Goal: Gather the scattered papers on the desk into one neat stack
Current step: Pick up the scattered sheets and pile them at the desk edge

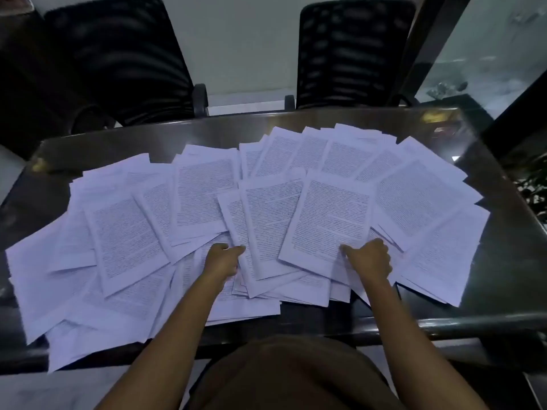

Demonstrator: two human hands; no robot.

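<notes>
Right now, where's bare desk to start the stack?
Bare desk: the far strip between papers and chairs; the near-right corner; a small patch mid near edge. Crowded: the whole middle, where the left hand and right hand grip papers, and the near-left, where papers overhang the edge.

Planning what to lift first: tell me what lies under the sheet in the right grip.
Other printed sheets poke out from under that sheet at its left, near and right edges. How many lie beneath its middle, down to the desk, is covered.
</notes>
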